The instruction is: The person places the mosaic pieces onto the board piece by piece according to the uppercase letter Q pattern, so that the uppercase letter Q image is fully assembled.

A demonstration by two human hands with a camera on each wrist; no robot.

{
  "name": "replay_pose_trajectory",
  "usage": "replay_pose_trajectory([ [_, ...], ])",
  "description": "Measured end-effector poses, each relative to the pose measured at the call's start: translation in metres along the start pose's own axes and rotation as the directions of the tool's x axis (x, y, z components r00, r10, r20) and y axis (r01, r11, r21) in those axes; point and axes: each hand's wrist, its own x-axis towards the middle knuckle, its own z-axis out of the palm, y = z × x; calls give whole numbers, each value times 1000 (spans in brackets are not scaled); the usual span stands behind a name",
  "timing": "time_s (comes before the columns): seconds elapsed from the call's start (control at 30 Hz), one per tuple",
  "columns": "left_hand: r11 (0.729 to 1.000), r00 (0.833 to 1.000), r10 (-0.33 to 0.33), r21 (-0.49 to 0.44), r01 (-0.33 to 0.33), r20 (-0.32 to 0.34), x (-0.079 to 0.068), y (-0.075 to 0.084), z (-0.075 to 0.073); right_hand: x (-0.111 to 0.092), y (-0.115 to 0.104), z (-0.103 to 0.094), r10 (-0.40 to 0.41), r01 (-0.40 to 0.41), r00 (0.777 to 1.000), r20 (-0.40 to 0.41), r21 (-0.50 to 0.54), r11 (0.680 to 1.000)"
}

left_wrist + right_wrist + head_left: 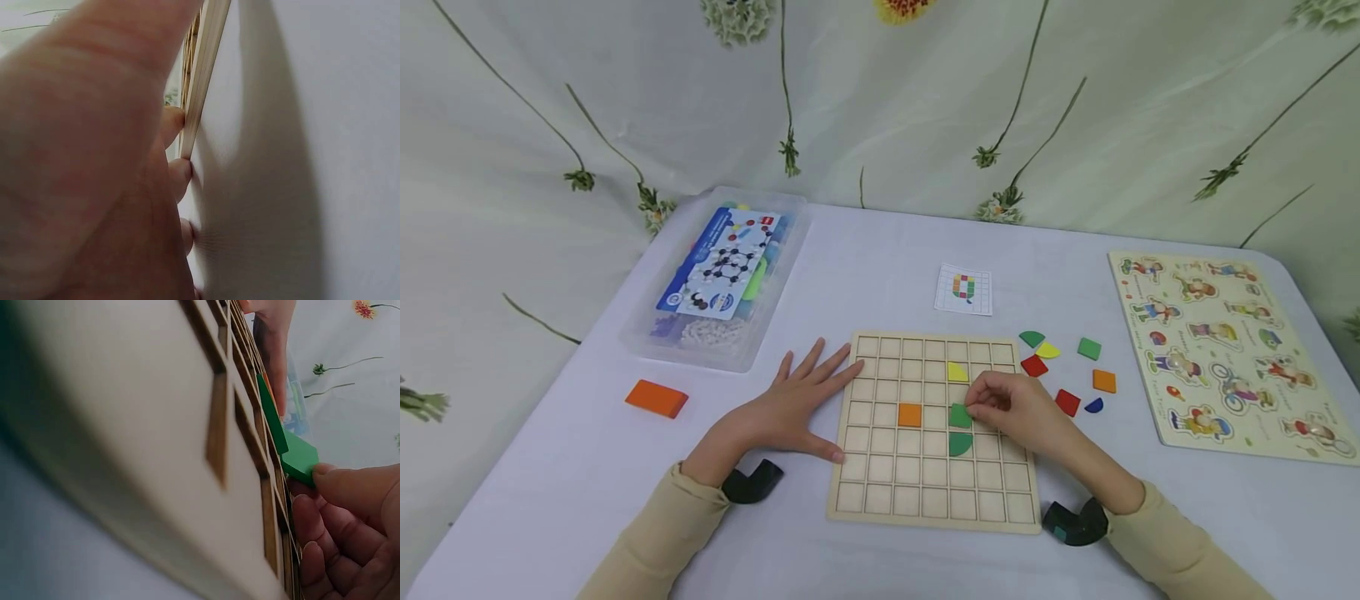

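A wooden grid board [902,512] lies in the middle of the table. My left hand [786,410] has its fingers spread, with fingertips and thumb touching the board's left edge. With thumb and fingers my right hand [1018,410] pinches a green square tile [959,415], which looks tilted over its cell in the right wrist view. Just below it sits a green quarter-round tile [960,444]. A yellow quarter-round tile [957,372] lies higher in the same column, and an orange square tile [910,415] lies further left on the board.
Right of the board are loose tiles, among them a red square [1067,402] and a green square [1089,348]. A pattern card [963,290] lies behind the board. A picture puzzle board [1232,350], a plastic box [722,279] and an orange block [657,399] stand around.
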Motion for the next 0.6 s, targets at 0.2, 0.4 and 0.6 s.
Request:
replay_pose_trajectory([
  [0.2, 1000, 1000, 3, 6, -3, 2, 0, -1, -1, 2, -1, 1, -2, 3, 1000, 16, -47, 999],
  [0.4, 1000, 1000, -1, 3, 1, 5, 0, 0, -1, 0, 0, 1, -28, 31, 999, 33, -90, 995],
  [0.6, 1000, 1000, -2, 4, 2, 0, 0, 0, 1, -4, 2, -1, -64, 70, 996, 59, -99, 993],
])
